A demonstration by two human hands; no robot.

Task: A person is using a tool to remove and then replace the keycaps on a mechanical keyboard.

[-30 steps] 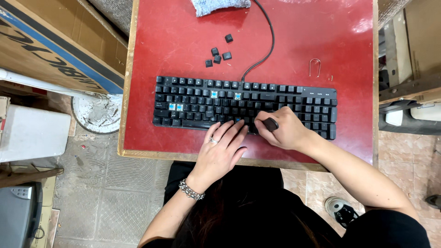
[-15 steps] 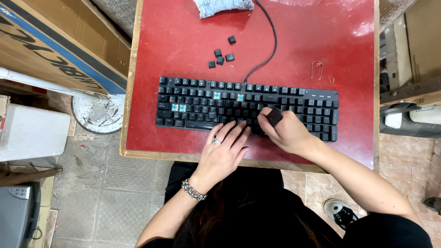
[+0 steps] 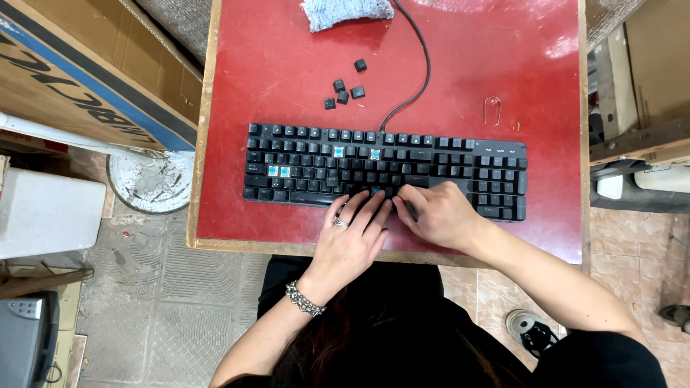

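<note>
Head view: the black keyboard (image 3: 384, 171) lies across the red desk (image 3: 280, 86). Since a moment ago the right hand (image 3: 440, 215) has dropped onto the keyboard's near edge, fingers curled around a dark tool. The left hand (image 3: 353, 233) rests beside it, fingers spread. Four loose keycaps (image 3: 345, 91) sit beyond the keyboard, clear of both hands.

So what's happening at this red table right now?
A person sits at a red table with both hands on the near edge of a black keyboard. The left hand rests fingers on the bottom row; the right hand presses down beside it. Several switches lie bare, four loose keycaps sit beyond the keyboard, and a wire puller lies apart.
</note>
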